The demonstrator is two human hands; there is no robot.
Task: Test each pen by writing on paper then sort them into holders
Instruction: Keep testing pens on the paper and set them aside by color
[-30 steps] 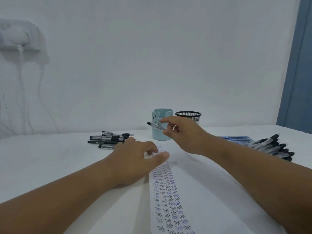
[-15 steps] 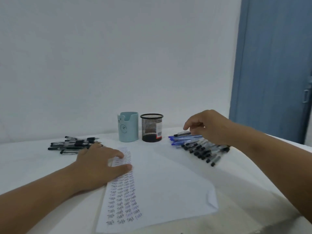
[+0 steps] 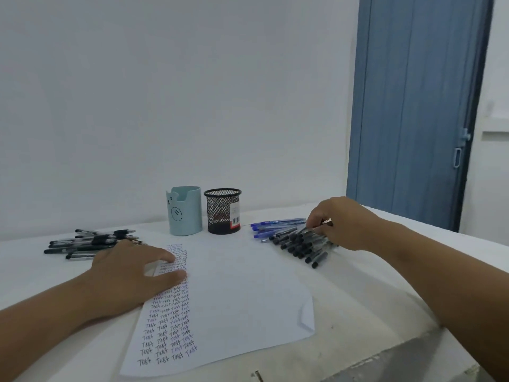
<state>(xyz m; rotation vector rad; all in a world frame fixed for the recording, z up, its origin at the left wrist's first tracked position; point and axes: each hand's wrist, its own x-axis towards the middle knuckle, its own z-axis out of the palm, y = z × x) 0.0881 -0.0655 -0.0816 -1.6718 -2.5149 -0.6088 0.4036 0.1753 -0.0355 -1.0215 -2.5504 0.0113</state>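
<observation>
A white sheet of paper [image 3: 234, 299] lies on the table with columns of the word "Test" down its left side. My left hand [image 3: 132, 274] rests flat on the sheet's upper left, fingers straight. My right hand [image 3: 341, 224] reaches into a pile of black-capped pens [image 3: 300, 245] on the right, and its curled fingertips pinch one pen of that pile. Several blue pens [image 3: 275, 226] lie just behind the pile. A teal holder [image 3: 185, 213] and a black mesh holder [image 3: 222, 212] stand side by side beyond the paper.
A second pile of black pens [image 3: 88, 244] lies at the left, behind my left hand. The table's front right edge [image 3: 385, 348] runs diagonally near my right forearm. A blue door [image 3: 413, 106] stands at the back right; a white wall is behind.
My right hand carried a pen from in front of the teal holder over to the right-hand pile and now sits lower among the pens. My left hand stayed on the paper.
</observation>
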